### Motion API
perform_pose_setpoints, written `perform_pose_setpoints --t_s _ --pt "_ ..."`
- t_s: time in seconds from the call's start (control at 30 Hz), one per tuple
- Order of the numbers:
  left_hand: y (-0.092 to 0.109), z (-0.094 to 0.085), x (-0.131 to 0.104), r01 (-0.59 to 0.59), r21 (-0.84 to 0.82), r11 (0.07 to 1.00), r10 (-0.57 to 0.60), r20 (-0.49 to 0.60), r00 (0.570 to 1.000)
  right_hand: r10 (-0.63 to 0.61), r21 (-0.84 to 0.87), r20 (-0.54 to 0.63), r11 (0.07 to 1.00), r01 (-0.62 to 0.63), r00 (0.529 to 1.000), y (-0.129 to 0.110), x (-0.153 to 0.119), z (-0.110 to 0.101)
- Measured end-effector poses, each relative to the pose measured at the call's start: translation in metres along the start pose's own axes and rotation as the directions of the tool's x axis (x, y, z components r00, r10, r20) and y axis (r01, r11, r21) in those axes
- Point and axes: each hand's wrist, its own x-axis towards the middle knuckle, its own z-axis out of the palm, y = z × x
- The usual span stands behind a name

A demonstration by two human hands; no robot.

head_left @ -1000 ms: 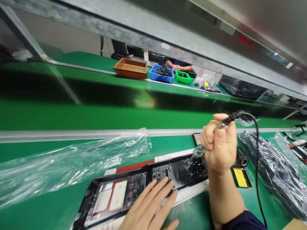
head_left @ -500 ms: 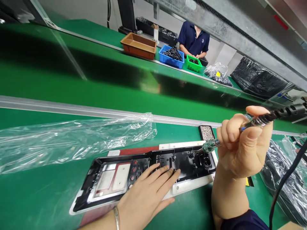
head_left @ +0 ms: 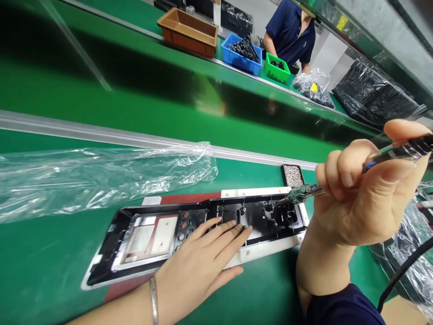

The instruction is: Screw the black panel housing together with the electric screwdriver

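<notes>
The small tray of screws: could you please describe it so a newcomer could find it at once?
Start at the long black panel on the green bench. Just past its right end, near the screwdriver tip, sits the small black tray. Unlike the coloured bins across the belt, it holds tiny silvery screws.

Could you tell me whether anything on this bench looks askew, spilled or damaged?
Nothing stands out: the black panel lies flat under the left hand, the small tray of screws is unspilled, and the right hand holds the screwdriver to it.
</notes>
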Motion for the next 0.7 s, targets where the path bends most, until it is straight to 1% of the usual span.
perform_pose_setpoints --t_s 0.07,0.13,0.2,0.27,0.3,0.33,0.37,0.4,0.43,0.5,0.57,0.63,0.7 --pt "0.002 -0.005 0.000 0.037 -0.015 0.999 -0.037 -0.033 0.999 -0.023 0.013 0.017 1.000 0.023 1.000 0.002 0.002 -0.002" --pt "0.004 -0.014 0.003 0.147 -0.084 0.986 -0.154 -0.081 0.985 -0.028 0.040 0.022 0.999 0.027 0.999 0.005 0.005 -0.004" --pt "0.004 -0.025 0.011 0.275 -0.185 0.944 -0.298 -0.112 0.948 -0.007 0.055 0.003 0.998 0.007 1.000 0.008 0.007 -0.005" --pt "0.002 -0.032 0.025 0.348 -0.261 0.900 -0.387 -0.116 0.915 0.012 0.057 -0.016 0.998 -0.011 1.000 0.011 0.009 -0.006" --pt "0.000 -0.033 0.033 0.373 -0.284 0.883 -0.413 -0.091 0.906 0.018 0.054 -0.026 0.998 -0.017 0.999 0.011 0.010 -0.006" --pt "-0.001 -0.032 0.041 0.406 -0.292 0.866 -0.435 -0.039 0.900 0.016 0.051 -0.032 0.999 -0.014 0.999 0.012 0.010 -0.005" --pt "-0.002 -0.030 0.049 0.458 -0.283 0.843 -0.467 0.036 0.883 0.015 0.046 -0.032 0.999 -0.013 0.999 0.013 0.010 -0.005" --pt "-0.002 -0.026 0.057 0.509 -0.266 0.819 -0.491 0.136 0.861 0.014 0.042 -0.030 0.999 -0.013 0.999 0.013 0.009 -0.005" --pt "-0.001 -0.021 0.064 0.527 -0.250 0.812 -0.493 0.188 0.849 0.011 0.041 -0.024 0.999 -0.010 1.000 0.013 0.008 -0.005" --pt "0.001 -0.010 0.074 0.542 -0.216 0.812 -0.492 0.246 0.835 0.011 0.035 0.000 0.999 -0.011 1.000 0.015 0.007 -0.005" --pt "0.005 0.000 0.081 0.554 -0.177 0.813 -0.500 0.274 0.821 0.024 0.020 0.007 0.999 -0.024 1.000 0.016 0.005 -0.006" --pt "0.006 0.006 0.084 0.569 -0.138 0.811 -0.515 0.296 0.805 0.041 0.003 -0.011 0.999 -0.041 0.999 0.019 0.004 -0.006" --pt "0.007 0.009 0.086 0.576 -0.112 0.809 -0.521 0.316 0.793 0.039 0.020 -0.027 0.999 -0.038 0.999 0.022 0.004 -0.006"
